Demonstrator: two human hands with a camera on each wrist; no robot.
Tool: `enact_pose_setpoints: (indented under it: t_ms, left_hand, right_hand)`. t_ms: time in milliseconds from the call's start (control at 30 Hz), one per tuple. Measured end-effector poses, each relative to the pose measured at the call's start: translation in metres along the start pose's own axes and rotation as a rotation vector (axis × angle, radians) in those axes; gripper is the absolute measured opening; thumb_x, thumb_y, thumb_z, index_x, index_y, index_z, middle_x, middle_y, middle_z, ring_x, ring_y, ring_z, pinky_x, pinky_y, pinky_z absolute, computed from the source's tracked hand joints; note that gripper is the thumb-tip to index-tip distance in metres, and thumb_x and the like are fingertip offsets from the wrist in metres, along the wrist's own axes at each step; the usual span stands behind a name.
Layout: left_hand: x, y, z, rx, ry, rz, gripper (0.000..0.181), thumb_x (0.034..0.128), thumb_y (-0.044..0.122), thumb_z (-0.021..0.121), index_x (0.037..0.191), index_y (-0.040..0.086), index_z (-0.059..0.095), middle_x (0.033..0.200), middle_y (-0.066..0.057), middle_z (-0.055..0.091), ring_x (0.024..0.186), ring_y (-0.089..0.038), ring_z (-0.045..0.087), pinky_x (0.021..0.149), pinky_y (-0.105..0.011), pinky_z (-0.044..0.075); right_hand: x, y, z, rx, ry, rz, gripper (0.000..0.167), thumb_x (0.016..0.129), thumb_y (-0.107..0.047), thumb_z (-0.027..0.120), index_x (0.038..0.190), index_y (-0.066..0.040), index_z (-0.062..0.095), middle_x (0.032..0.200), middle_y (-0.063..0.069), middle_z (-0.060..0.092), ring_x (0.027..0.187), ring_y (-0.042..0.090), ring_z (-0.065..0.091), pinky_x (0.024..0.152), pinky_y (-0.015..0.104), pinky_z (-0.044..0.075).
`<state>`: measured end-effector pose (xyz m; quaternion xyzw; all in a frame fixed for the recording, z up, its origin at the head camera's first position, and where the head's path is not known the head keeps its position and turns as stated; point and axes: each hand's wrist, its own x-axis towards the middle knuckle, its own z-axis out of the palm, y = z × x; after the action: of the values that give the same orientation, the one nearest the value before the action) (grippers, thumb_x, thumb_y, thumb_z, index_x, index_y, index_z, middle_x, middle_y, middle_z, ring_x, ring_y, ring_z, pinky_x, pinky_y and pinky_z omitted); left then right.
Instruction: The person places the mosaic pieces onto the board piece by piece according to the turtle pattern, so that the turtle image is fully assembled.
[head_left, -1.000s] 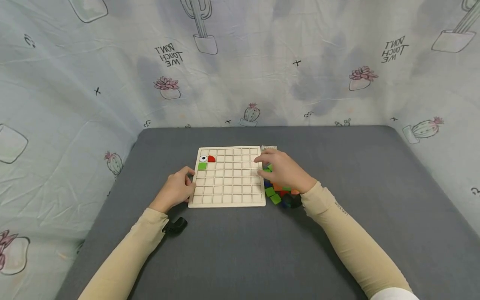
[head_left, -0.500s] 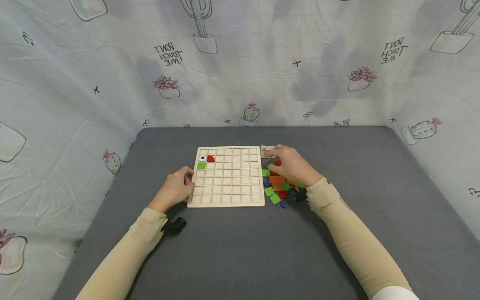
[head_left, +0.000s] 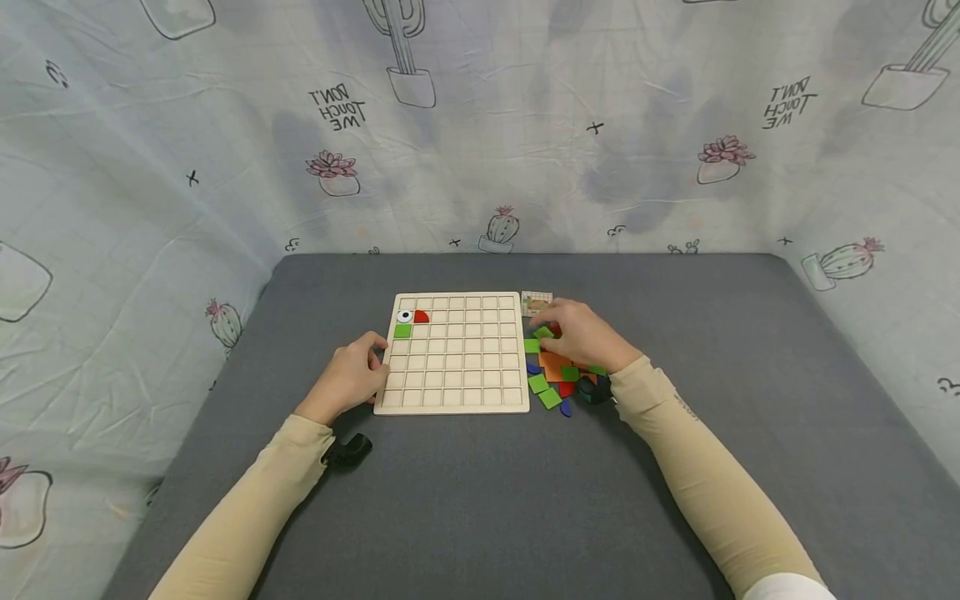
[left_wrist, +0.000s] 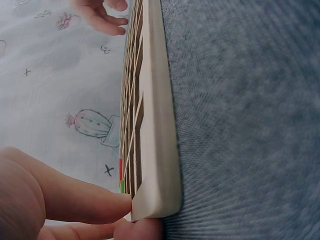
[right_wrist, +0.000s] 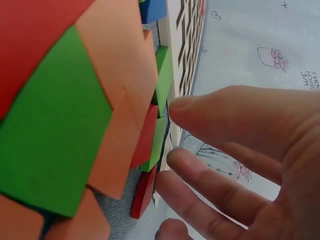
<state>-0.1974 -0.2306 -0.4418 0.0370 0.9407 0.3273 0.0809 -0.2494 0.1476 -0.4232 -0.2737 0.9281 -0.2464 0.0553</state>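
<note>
Passable: low over the grid board (head_left: 455, 354). Obstructed: right side by heaped blocks (head_left: 555, 367) and right hand (head_left: 584, 335), left edge by left hand (head_left: 347, 375). Pile sat tight against the board.

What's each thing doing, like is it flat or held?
Grid board, flat on the table, mostly unfilled
Eye piece, in a grid square
Red piece, in the next square
Green piece, in another square
Loose pieces, some overlapping
Picture card, face up
Left hand, holding grid board's edge
Right hand, fingers apart, nothing visibly held

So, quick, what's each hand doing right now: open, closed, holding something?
Left hand: holding the board by its edge.
Right hand: open, holding nothing, beside the colored pieces.
</note>
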Motion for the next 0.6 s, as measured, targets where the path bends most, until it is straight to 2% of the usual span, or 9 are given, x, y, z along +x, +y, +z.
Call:
enact_pose_setpoints:
  t_ms: [33,133,267,500,600]
  left_hand:
    - [0.0002,-0.0001,-0.0001,0.001,0.0,0.0,0.04,0.1003,0.007,0.055,0.138,-0.005,0.051,0.087,-0.011,0.056,0.06,-0.017,0.059,0.053,-0.029,0.055]
    - [0.0006,-0.0004,-0.0003,0.0,-0.003,0.002,0.04,0.1005,0.007,0.055,0.138,-0.004,0.051,0.088,-0.012,0.056,0.061,-0.018,0.059,0.054,-0.029,0.055]
    - [0.0006,-0.0012,-0.0005,-0.004,-0.007,0.004,0.039,0.1009,0.007,0.054,0.139,-0.004,0.051,0.089,-0.012,0.056,0.062,-0.018,0.06,0.055,-0.03,0.056]
    - [0.0004,-0.001,-0.0005,0.0,-0.002,0.006,0.039,0.1005,0.007,0.055,0.138,-0.004,0.051,0.088,-0.012,0.055,0.061,-0.018,0.06,0.054,-0.03,0.056]
    - [0.0001,-0.0008,-0.0003,-0.002,0.0,0.007,0.039,0.1002,0.006,0.055,0.138,-0.004,0.051,0.088,-0.012,0.055,0.061,-0.018,0.06,0.054,-0.03,0.055]
  right_hand:
    - [0.0003,0.0006,0.0006,-0.003,-0.009,0.003,0.03,0.095,-0.008,0.072,0.125,-0.006,0.075,0.134,0.018,0.065,0.11,0.033,0.066,0.084,0.044,0.055]
    - [0.002,0.0037,0.0026,-0.025,-0.027,0.008,0.029,0.095,-0.009,0.072,0.124,-0.007,0.075,0.135,0.018,0.065,0.123,0.037,0.062,0.097,0.049,0.054]
    - [0.0036,0.0066,0.0041,-0.045,-0.032,0.008,0.026,0.095,-0.009,0.072,0.121,-0.007,0.077,0.132,0.017,0.068,0.135,0.041,0.054,0.11,0.055,0.046]
    - [0.0012,0.0049,0.0017,-0.054,-0.013,0.0,0.023,0.095,-0.01,0.071,0.116,-0.005,0.079,0.125,0.017,0.071,0.124,0.039,0.059,0.11,0.055,0.046]
    - [0.0004,0.0036,0.001,-0.062,-0.007,0.011,0.023,0.096,-0.011,0.071,0.116,-0.004,0.079,0.125,0.018,0.07,0.124,0.039,0.058,0.109,0.055,0.047]
